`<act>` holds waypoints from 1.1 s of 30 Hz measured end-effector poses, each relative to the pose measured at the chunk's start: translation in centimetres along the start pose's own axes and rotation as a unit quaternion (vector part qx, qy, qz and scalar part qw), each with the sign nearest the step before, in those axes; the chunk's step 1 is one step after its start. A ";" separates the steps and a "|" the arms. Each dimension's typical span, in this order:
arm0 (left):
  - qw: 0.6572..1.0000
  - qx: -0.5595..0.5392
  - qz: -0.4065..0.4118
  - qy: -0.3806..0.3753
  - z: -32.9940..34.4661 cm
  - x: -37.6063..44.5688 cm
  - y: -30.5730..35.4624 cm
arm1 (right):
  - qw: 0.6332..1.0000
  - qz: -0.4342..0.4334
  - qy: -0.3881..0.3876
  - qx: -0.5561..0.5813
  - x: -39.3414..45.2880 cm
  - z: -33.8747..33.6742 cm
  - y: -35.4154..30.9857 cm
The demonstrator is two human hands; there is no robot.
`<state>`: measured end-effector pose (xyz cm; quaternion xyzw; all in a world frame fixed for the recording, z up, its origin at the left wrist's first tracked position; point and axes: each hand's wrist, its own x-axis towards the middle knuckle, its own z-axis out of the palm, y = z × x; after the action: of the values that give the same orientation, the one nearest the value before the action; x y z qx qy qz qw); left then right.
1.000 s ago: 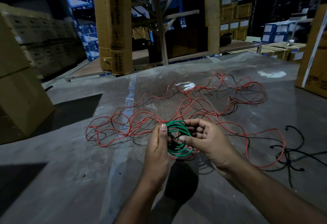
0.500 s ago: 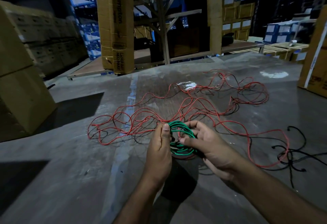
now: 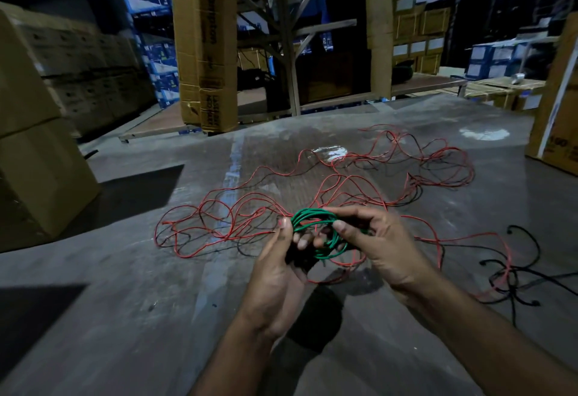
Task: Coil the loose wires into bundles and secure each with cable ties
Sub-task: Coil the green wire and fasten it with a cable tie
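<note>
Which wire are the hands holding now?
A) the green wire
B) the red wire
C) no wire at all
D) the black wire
A: both the left hand and the right hand grip the coiled green wire above the floor, while the red wire and the black wire lie loose on the floor.

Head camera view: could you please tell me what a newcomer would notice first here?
First, the green wire coil at centre, held above the floor between the left hand and the right hand, fingers curled round it. Behind it, loose red wires sprawl across the floor, with black wires at the right. Tall cardboard boxes stand at the back.
</note>
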<state>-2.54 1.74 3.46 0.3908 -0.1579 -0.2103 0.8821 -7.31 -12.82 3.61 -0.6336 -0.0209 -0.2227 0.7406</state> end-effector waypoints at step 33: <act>0.912 0.394 -0.086 -0.066 -0.6 -0.6 1.3 | 0.975 -0.001 -0.123 -0.187 -0.1 -1.5 -0.3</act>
<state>-2.46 3.25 3.97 0.7043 -0.2513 -0.2317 0.6222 -7.89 -14.28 3.61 -0.7833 -0.0709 -0.1435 0.6007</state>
